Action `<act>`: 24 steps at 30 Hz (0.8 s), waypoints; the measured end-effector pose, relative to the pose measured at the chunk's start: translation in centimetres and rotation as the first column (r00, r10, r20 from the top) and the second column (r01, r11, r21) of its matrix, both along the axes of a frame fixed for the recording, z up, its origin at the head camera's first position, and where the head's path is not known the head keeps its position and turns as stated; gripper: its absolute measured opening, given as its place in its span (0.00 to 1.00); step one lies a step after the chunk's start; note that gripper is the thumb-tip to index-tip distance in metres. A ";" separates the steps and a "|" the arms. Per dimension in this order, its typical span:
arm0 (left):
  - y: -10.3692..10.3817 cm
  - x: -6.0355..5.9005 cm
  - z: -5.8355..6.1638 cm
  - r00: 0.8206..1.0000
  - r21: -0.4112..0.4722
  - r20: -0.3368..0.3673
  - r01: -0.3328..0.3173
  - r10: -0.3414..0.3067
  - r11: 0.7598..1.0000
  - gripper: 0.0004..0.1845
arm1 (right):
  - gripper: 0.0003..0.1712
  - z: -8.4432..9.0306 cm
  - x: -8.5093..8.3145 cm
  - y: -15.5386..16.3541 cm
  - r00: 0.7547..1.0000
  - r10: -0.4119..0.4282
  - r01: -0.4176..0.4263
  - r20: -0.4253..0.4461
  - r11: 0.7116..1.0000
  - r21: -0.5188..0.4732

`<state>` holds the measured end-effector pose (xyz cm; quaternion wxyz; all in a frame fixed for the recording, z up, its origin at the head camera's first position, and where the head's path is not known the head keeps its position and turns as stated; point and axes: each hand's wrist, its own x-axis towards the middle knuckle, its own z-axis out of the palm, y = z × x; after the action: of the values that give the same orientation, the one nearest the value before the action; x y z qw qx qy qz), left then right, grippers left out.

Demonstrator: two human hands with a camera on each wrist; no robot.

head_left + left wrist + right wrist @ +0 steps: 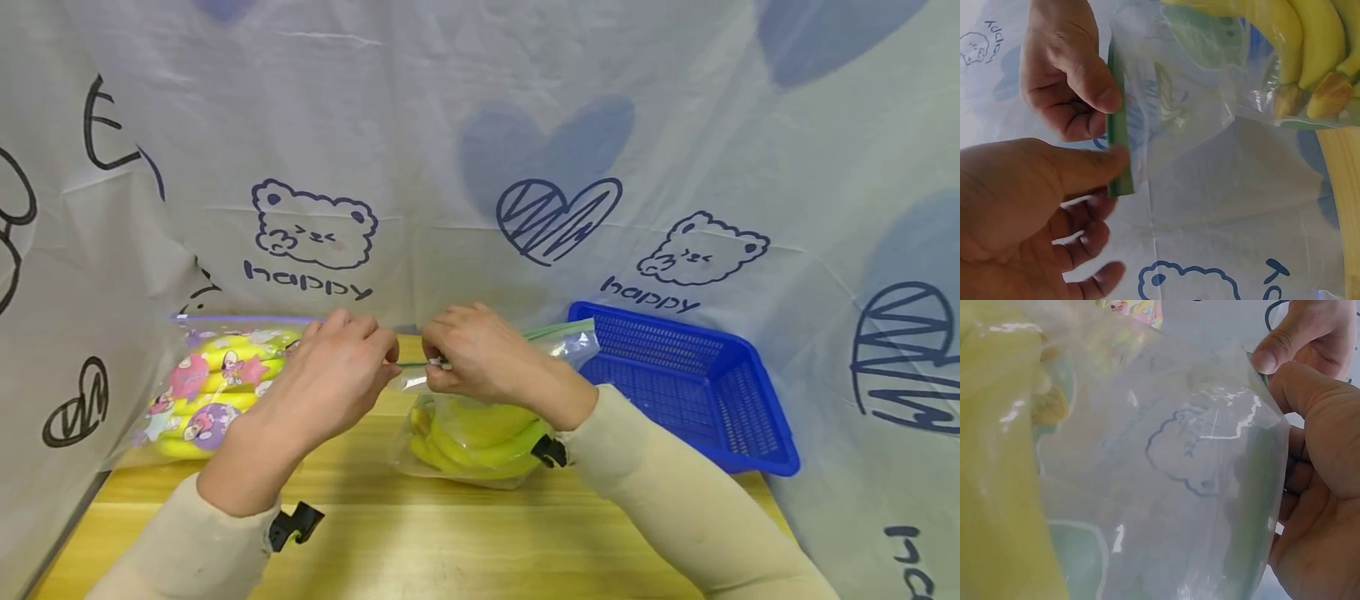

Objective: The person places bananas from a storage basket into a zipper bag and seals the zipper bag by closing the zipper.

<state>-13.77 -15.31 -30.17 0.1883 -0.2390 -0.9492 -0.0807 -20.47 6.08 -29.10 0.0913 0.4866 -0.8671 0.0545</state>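
At the middle of the wooden bench [420, 533] stands a clear zip bag [480, 417] with a green closure strip [1119, 125] along its top edge and pale printed shapes on its sides. Yellow bananas [480, 437] fill its lower part, their brown stem ends showing through the plastic in the left wrist view. Both hands meet at the bag's top. The left hand [341, 362] has its fingers curled, thumb and forefinger pinching the strip. The right hand [480, 354] is curled too, pinching the same strip just beside the left, so the thumbs nearly touch. To the left, against the curtain, lies a second bag [217, 383] printed with pink cartoon figures, also holding bananas. To the right sits a blue plastic basket [750, 417], near the clear bag but apart from it.
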 end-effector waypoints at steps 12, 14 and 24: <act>-0.5 -0.3 0.5 0.997 0.002 0.073 -0.007 0.007 1.000 0.06 | 0.02 0.5 -1.0 2.5 1.000 0.018 -0.017 0.019 0.998 -0.052; -0.7 -0.2 0.7 0.996 0.013 0.084 -0.013 0.012 1.000 0.06 | 0.02 0.5 -1.2 3.2 1.000 0.026 -0.025 0.008 0.997 -0.074; -1.1 -0.5 1.3 0.996 0.026 0.088 -0.021 0.018 0.999 0.05 | 0.03 1.2 -1.7 5.7 1.000 -0.012 0.012 0.007 0.994 -0.109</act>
<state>-14.31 -16.43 -28.92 0.1506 -0.2234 -0.9576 -0.1019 -22.20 11.75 -27.87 0.1154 0.4755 -0.8660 0.1027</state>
